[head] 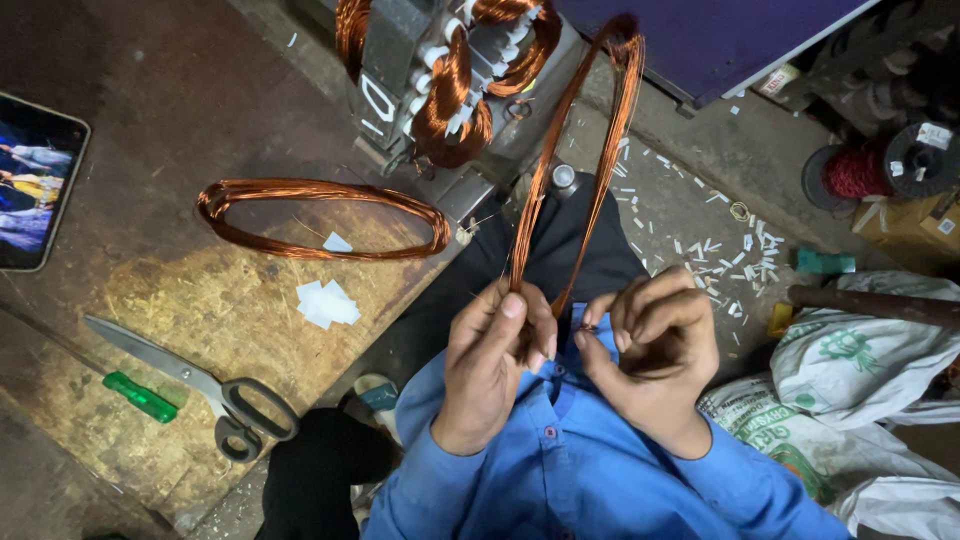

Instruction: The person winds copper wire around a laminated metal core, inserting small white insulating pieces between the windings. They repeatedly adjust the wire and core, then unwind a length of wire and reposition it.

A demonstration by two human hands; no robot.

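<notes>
A long narrow loop of copper wire coil point(578, 150) stands up in front of me, its top reaching toward the motor stator point(450, 70). My left hand point(495, 365) pinches the coil's lower end between thumb and fingers. My right hand point(655, 350) is curled beside it, fingertips pinching the wire end near the coil's base. Both hands sit just above my blue shirt. A second copper coil point(320, 215) lies flat on the wooden bench point(180, 290) to the left.
Scissors point(215, 385) and a green-handled tool point(140, 397) lie on the bench, with white paper scraps point(325, 303) and a phone point(35, 185) at left. White bits litter the floor point(720, 250); sacks point(860, 350) and a red wire spool point(860, 170) sit right.
</notes>
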